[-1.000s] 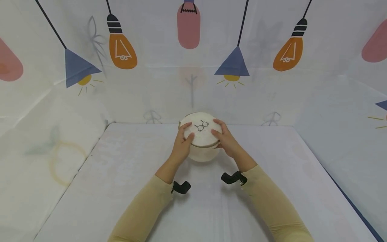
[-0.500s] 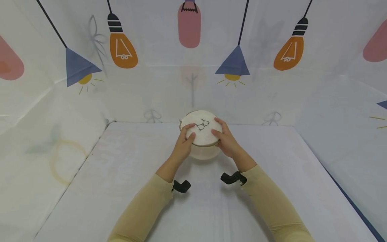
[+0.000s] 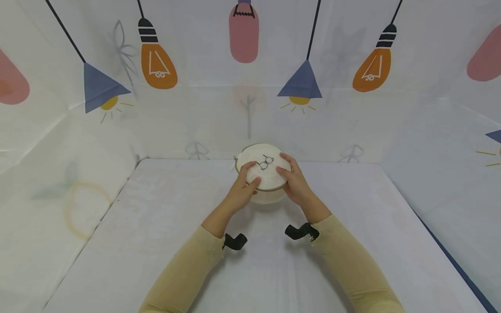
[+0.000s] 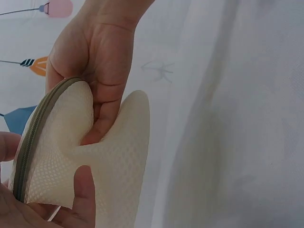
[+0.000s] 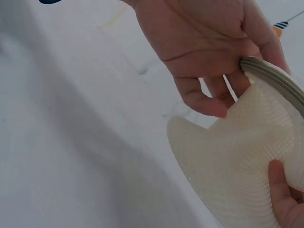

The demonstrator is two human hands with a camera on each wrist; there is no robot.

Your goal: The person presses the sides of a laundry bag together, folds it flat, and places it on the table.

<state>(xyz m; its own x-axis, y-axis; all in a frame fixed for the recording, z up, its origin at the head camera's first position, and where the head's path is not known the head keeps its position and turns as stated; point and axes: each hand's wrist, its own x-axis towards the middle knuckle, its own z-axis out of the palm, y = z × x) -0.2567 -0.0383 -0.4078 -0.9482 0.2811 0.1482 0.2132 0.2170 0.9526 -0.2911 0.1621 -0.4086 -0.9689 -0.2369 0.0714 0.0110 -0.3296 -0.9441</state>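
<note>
In the head view, a round cream mesh laundry bag (image 3: 269, 179) with a glasses print on its top is held up near the table's far edge. My left hand (image 3: 242, 192) grips its left front, thumb on the top panel. My right hand (image 3: 295, 184) holds the right side, also thumb on top. A grey-green zipper (image 4: 35, 128) runs round the rim and looks shut along the visible stretch. Below the rim, the soft mesh (image 5: 228, 147) sags and folds inward between both hands' fingers. The bag's back is hidden.
A white-covered table (image 3: 176, 208) lies beneath the hands. Behind it hangs a white cloth wall (image 3: 219, 113) printed with lamps and bulbs. Black camera mounts (image 3: 235, 241) stick out inward from both wrists.
The bag has shifted slightly right, and less of its underside shows in the head view. My left hand has moved right with its thumb farther over the top; the right hand barely moves.
</note>
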